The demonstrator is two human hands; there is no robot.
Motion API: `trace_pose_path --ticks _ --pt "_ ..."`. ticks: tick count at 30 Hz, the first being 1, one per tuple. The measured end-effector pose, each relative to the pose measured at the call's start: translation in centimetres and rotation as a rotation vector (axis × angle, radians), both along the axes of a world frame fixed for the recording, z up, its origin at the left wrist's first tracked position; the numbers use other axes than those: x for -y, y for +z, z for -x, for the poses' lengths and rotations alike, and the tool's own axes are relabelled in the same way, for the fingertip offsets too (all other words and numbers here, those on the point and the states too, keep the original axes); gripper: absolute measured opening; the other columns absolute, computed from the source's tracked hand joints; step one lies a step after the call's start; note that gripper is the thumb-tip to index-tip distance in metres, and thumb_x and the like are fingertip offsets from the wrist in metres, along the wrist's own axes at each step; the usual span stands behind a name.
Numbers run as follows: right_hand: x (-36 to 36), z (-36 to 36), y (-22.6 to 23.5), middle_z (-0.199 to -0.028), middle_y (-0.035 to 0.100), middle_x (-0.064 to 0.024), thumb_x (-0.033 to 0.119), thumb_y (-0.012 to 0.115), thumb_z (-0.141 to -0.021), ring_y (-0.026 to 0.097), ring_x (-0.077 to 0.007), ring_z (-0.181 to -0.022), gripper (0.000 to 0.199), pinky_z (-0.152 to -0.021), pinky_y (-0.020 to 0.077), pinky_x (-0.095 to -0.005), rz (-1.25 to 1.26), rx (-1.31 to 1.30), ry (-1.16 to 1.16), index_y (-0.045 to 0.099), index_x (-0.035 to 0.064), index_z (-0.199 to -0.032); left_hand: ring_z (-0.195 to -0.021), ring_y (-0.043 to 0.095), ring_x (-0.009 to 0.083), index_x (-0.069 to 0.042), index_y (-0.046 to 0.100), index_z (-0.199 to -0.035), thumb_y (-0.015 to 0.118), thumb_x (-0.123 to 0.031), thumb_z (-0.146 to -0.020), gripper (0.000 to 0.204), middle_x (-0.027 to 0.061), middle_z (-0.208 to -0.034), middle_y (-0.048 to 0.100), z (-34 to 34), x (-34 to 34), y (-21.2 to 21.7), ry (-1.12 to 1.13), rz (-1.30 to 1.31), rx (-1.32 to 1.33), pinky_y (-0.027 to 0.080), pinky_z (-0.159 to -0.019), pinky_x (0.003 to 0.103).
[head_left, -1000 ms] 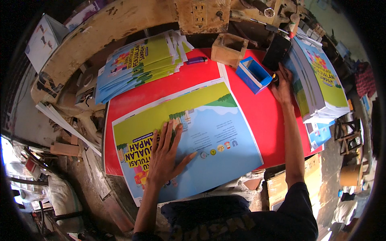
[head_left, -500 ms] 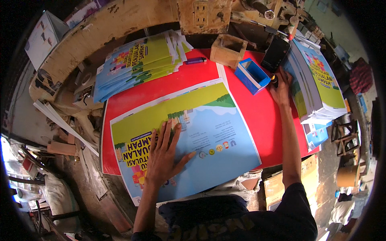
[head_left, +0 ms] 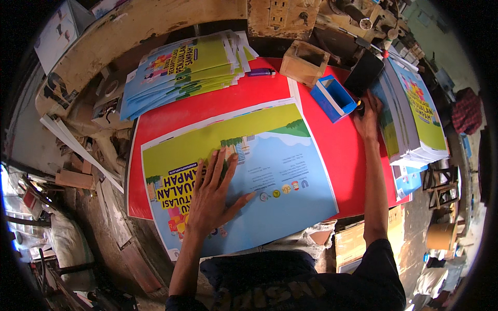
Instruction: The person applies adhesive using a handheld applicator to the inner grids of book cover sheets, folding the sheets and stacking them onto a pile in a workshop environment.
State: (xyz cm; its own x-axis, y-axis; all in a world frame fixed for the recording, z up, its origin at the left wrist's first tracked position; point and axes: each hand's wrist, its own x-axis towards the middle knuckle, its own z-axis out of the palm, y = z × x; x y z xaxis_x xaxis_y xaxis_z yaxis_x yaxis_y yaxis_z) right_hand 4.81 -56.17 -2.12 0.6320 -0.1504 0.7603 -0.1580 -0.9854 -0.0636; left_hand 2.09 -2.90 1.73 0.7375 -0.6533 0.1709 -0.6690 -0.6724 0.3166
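A large printed cover sheet (head_left: 275, 217), green and light blue, lies flat on the red board (head_left: 348, 171). Spread over its left half is my left hand (head_left: 210, 199), palm down with the fingers apart. My right hand (head_left: 368, 118) is at the far right of the board, between a small open blue box (head_left: 332, 98) and a thick stack of booklets (head_left: 415, 111). Its fingers are curled round a small dark object with a yellowish part (head_left: 360, 107), mostly hidden, whose kind I cannot make out. Just beyond that hand leans a black phone-like slab (head_left: 365, 73).
Several matching covers are fanned in a pile (head_left: 179, 67) at the back left. A purple lighter (head_left: 261, 72) lies beside it. An open wooden box (head_left: 303, 63) stands at the back, before a worn wooden frame (head_left: 282, 18). White paper strips (head_left: 78, 150) stick out at left.
The whole view has shifted slightly. My left hand remains flat on the sheet, and my right hand remains beside the blue box, with little visible movement.
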Motion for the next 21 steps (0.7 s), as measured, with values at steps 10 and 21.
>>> trace_pose_path --ticks 10,21 --pt "-0.2 0.3 0.3 -0.15 0.052 -0.0234 0.006 0.076 -0.075 0.045 -0.0452 -0.134 0.039 -0.116 0.0357 -0.0533 0.021 -0.04 0.006 0.065 0.0012 -0.112 -0.158 0.019 0.0387 -0.006 0.034 -0.161 0.066 -0.06 -0.093 0.092 0.0226 -0.169 0.023 -0.1 0.0 0.2 -0.01 -0.001 -0.003 0.011 -0.128 0.055" --pt "0.4 1.1 -0.3 -0.122 0.065 -0.0308 0.004 0.072 -0.085 0.065 -0.0491 -0.108 0.038 -0.09 0.0537 -0.0538 -0.14 -0.006 -0.024 0.064 -0.0008 -0.122 -0.155 0.028 0.0331 -0.015 0.045 -0.157 0.073 -0.064 -0.085 0.092 0.0173 -0.165 0.035 -4.4 -1.8 1.0 -0.067 0.045 -0.002 0.019 -0.128 0.051"
